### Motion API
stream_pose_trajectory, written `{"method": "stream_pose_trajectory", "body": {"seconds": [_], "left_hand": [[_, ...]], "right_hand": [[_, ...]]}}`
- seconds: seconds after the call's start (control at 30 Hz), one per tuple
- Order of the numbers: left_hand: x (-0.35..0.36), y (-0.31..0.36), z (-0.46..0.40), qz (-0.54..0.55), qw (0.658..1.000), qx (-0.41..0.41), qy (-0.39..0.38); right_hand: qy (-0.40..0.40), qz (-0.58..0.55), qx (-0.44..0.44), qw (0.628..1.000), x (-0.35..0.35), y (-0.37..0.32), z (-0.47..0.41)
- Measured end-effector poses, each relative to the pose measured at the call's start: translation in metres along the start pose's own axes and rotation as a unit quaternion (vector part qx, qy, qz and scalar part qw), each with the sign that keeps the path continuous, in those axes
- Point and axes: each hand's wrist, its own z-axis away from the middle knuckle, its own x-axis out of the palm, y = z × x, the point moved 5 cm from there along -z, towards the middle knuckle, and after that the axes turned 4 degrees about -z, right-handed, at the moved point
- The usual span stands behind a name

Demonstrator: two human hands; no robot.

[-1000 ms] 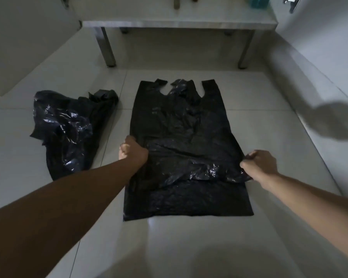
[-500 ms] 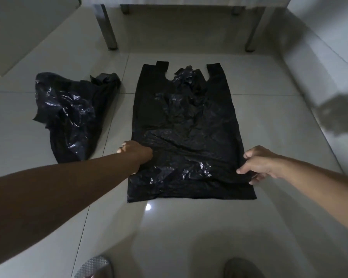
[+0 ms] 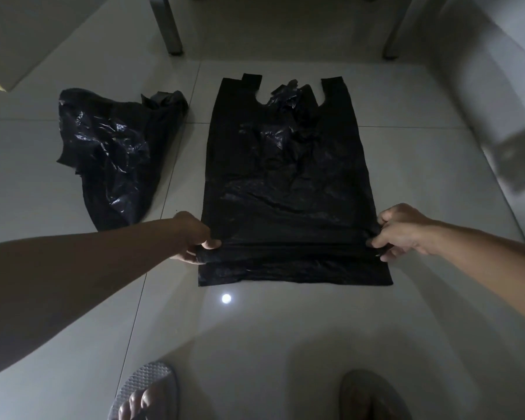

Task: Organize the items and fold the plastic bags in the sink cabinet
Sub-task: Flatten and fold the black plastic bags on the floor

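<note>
Two hands work one flat black bag (image 3: 285, 177) spread on the tiled floor (image 3: 406, 165): your left hand (image 3: 191, 237) and right hand (image 3: 402, 230) each pinch a side edge near its bottom, raising a crease. You appear to be starting a fold, so carry both edges evenly toward the handles; beyond, left, the crumpled bag (image 3: 112, 153) waits.

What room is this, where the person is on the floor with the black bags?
Probably a kitchen or utility room: a glossy tiled floor, metal legs of a table or sink stand, and black plastic bags laid out.
</note>
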Motion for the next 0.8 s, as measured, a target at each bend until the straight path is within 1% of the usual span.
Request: {"method": "stream_pose_trajectory", "body": {"seconds": [0.07, 0.2, 0.3, 0.4, 0.47, 0.57, 0.6, 0.63, 0.67, 0.7, 0.73, 0.77, 0.8], "left_hand": [[0.002, -0.005, 0.001, -0.007, 1.000, 0.005, -0.002], [0.006, -0.012, 0.000, -0.078, 0.996, 0.033, 0.021], [0.008, -0.016, -0.003, -0.108, 0.991, 0.059, 0.056], [0.009, -0.015, -0.002, -0.170, 0.974, 0.093, 0.118], [0.010, -0.014, -0.003, -0.212, 0.961, 0.105, 0.141], [0.012, -0.013, -0.002, -0.257, 0.948, 0.101, 0.157], [0.012, -0.013, -0.001, -0.272, 0.942, 0.092, 0.173], [0.011, -0.011, 0.001, -0.293, 0.929, 0.083, 0.208], [0.011, -0.006, 0.005, -0.327, 0.906, 0.087, 0.255], [0.012, 0.002, 0.010, -0.369, 0.874, 0.111, 0.295], [0.017, 0.011, 0.015, -0.403, 0.842, 0.159, 0.321], [0.023, 0.021, 0.018, -0.420, 0.813, 0.225, 0.334], [0.031, 0.029, 0.022, -0.423, 0.793, 0.286, 0.334]], "right_hand": [[0.001, 0.012, -0.003, 1.000, 0.001, 0.002, 0.001], [0.002, 0.027, 0.007, 1.000, 0.004, 0.010, 0.007], [0.012, 0.051, 0.000, 0.999, 0.006, 0.018, 0.011], [0.025, 0.064, -0.013, 0.998, 0.009, 0.025, 0.014], [0.028, 0.073, -0.017, 0.997, 0.011, 0.028, 0.014], [0.028, 0.101, -0.022, 0.994, 0.012, 0.029, 0.015], [0.025, 0.113, -0.022, 0.993, 0.011, 0.027, 0.016], [0.023, 0.127, -0.021, 0.991, 0.010, 0.025, 0.016], [0.019, 0.143, -0.016, 0.989, 0.008, 0.022, 0.016], [0.018, 0.158, -0.013, 0.987, 0.006, 0.018, 0.015], [0.021, 0.165, -0.015, 0.986, 0.003, 0.012, 0.014], [0.030, 0.160, -0.023, 0.986, -0.001, 0.005, 0.012], [0.041, 0.144, -0.031, 0.988, -0.003, -0.002, 0.010]]}}
